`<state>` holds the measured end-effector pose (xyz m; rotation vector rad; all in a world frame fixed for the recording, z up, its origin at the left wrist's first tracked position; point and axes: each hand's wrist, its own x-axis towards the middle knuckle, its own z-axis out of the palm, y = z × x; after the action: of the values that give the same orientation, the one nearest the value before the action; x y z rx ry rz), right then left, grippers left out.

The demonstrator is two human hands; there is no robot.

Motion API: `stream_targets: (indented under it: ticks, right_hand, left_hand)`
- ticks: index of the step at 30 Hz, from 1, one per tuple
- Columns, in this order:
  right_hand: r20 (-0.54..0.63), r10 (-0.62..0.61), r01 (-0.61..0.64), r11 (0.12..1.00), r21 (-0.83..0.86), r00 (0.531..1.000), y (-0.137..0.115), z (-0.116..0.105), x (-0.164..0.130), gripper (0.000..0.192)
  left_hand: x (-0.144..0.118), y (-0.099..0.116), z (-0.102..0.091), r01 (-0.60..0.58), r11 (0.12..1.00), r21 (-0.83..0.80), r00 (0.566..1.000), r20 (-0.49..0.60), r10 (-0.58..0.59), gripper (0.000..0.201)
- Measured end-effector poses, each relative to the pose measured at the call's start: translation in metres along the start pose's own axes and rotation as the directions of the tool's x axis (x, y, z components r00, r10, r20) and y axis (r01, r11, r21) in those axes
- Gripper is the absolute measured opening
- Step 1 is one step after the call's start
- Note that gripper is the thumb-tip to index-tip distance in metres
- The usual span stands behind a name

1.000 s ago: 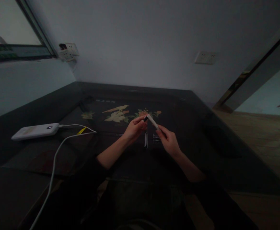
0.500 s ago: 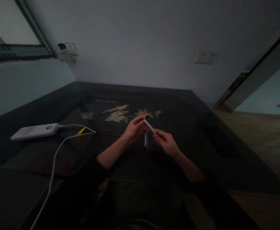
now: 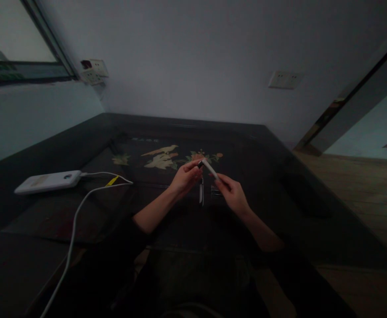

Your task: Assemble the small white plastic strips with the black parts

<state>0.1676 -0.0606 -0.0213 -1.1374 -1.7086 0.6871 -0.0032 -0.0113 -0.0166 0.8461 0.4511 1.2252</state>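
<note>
Both my hands meet over the middle of a dark table (image 3: 279, 185). My right hand (image 3: 233, 194) grips the lower end of a thin white stick-like object (image 3: 210, 168), which tilts up and to the left. My left hand (image 3: 185, 177) pinches the small dark tip (image 3: 200, 164) at the object's upper end. Below the hands a small pale item (image 3: 201, 194) lies on the table; the light is too dim to tell what it is.
A white power bank (image 3: 47, 181) lies at the table's left with a white cable (image 3: 77, 216) running toward me. The tabletop has a bird and leaf picture (image 3: 162, 158). Wall sockets (image 3: 283, 80) sit behind. A wooden floor (image 3: 362, 185) lies to the right.
The white object dipped lower and toward me half a second ago, then came back up to nearly where it was. Both hands kept hold of it throughout.
</note>
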Motion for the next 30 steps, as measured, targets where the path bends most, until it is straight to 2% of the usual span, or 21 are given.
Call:
stream_targets:
  ticks: [6,12,25,30]
  right_hand:
    - [-0.063,0.004,-0.006,1.0,-0.025,0.998,0.0039,0.0,0.0013,0.037]
    - [-0.079,-0.033,0.031,0.999,-0.017,0.996,0.0063,0.0007,0.0007,0.035]
    - [0.159,0.008,-0.022,0.996,0.088,0.987,-0.0005,0.0012,-0.0038,0.038]
    - [0.14,0.033,-0.046,0.995,0.087,0.99,-0.0013,-0.0015,-0.0017,0.04]
  left_hand:
    - [0.0011,-0.001,-0.0011,-0.014,0.999,0.029,1.0,-0.001,0.014,0.05]
    - [0.0021,-0.0023,-0.0027,-0.006,0.999,0.034,1.0,-0.001,0.006,0.049]
    - [0.0044,-0.0032,-0.0021,-0.02,1.0,-0.019,1.0,0.009,0.021,0.045]
    - [0.0031,-0.0022,-0.001,-0.005,1.0,-0.002,1.0,-0.002,0.005,0.047]
